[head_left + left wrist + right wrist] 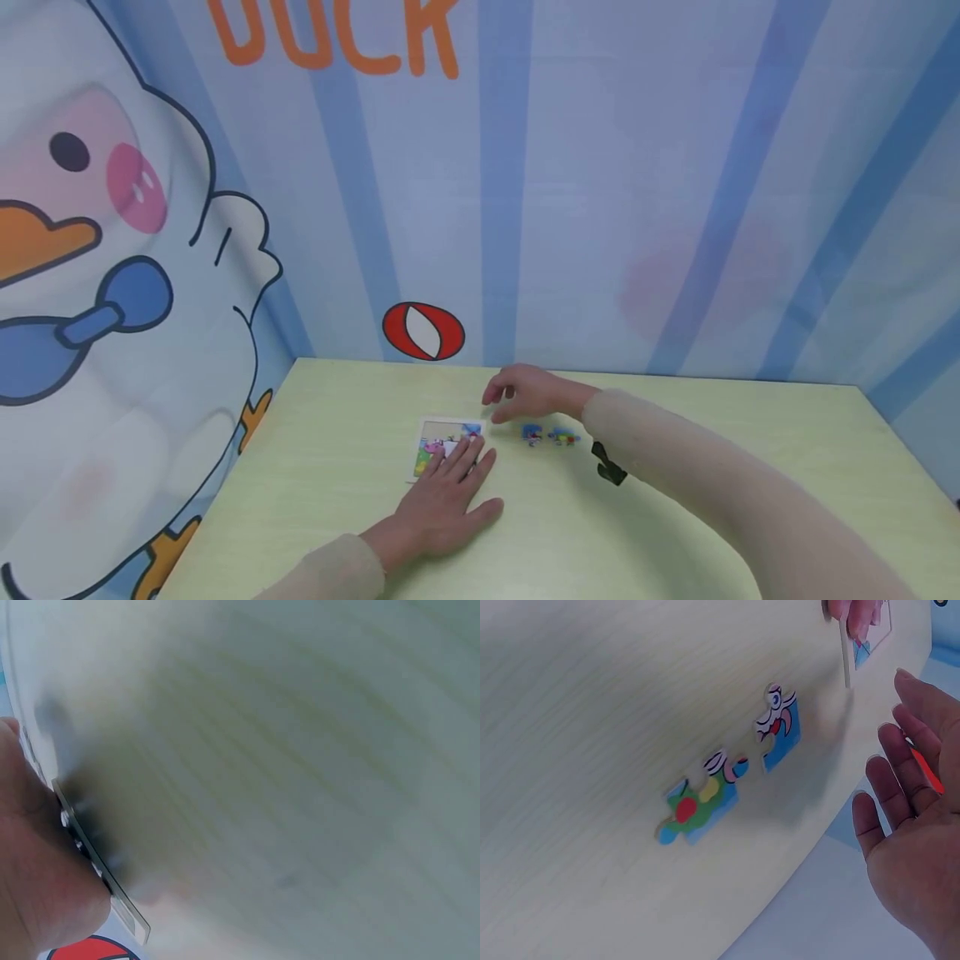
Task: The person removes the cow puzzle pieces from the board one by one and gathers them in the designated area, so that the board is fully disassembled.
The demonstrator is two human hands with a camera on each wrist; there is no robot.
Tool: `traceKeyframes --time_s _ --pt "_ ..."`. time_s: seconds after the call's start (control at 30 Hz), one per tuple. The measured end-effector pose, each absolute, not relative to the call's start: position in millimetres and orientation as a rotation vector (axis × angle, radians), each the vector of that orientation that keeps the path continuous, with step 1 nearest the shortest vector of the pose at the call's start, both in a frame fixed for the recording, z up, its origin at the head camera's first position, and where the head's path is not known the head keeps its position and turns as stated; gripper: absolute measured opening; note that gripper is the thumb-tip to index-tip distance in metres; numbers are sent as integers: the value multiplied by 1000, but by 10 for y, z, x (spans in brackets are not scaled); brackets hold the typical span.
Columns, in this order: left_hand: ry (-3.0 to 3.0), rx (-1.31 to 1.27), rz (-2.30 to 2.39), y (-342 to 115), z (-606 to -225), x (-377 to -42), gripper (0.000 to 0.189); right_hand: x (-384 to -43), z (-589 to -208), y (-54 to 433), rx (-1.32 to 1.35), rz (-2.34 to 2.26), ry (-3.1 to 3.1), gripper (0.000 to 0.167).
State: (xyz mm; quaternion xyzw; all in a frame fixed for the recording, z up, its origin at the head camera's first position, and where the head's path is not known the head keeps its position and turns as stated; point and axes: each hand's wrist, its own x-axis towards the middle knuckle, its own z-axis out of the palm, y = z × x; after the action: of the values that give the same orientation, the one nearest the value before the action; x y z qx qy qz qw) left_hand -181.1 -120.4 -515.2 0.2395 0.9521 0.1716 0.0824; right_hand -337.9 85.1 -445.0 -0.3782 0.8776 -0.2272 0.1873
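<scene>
Take the board as the middle of the clock face, seen from the head. Between 9 and 10 o'clock, a big white duck [187,350] is printed on the striped cloth [585,167]. At 12, a red and white ball [393,331] is printed low on that cloth. The left hand [444,510] comes in from 6 o'clock, fingers straight and slightly spread, their tips resting on the picture board [437,432], which lies flat on the pale table [337,467]. The right hand [528,393] is at 2 o'clock, fingers loosely bent, gripping nothing. At 3 lie two puzzle pieces, near each other but apart: first a blue piece [786,735] with part of a cartoon face, then a green piece [697,806] with red and yellow spots. Past them, a small black object [609,464] shows against the right sleeve [697,467].
</scene>
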Motion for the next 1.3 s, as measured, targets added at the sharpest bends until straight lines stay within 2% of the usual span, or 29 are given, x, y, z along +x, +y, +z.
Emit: traceKeyframes --time_s 0.4,0.9,1.3 --pt "2821 691 478 -1206 -5077 -1786 78 -3416 -4445 673 -1048 -620 2460 28" --pt "2882 790 472 -1398 -5036 -1672 78 -3369 -4482 572 -1020 -631 2444 23" --pt "2875 719 504 -1500 -5080 -1626 77 -3332 -4576 491 -1053 -642 2412 20"
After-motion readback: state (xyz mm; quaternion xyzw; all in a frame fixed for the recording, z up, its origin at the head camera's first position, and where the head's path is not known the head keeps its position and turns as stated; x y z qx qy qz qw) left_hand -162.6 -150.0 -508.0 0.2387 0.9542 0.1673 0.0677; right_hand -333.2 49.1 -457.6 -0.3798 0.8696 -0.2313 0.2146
